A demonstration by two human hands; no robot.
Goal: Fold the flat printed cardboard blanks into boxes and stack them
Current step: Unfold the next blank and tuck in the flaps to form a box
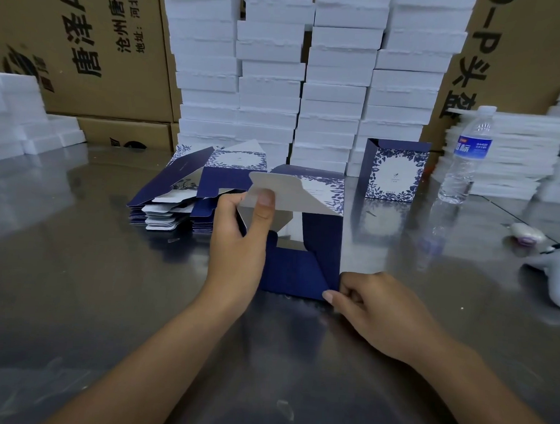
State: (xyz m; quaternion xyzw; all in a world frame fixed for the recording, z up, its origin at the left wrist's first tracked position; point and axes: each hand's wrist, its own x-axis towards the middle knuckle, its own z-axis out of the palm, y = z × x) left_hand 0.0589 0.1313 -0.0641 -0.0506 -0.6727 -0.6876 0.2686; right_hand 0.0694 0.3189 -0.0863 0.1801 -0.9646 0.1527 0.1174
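A half-formed navy box blank [305, 265] with a white floral print stands on the steel table in front of me. My left hand [238, 239] pinches its white-backed top flap [286, 192], thumb on the flap's inner face. My right hand [374, 304] grips the blank's lower right corner with curled fingers. A pile of flat printed blanks [182, 193] lies just behind and to the left. One folded navy floral box [394, 170] stands upright behind and to the right.
Tall columns of white foam pieces [305, 77] rise at the back before brown cartons [86, 46]. More foam sits at far left [20, 120] and right [508, 155]. A water bottle [466, 156] stands at right, with small white objects [527, 236] near the right edge.
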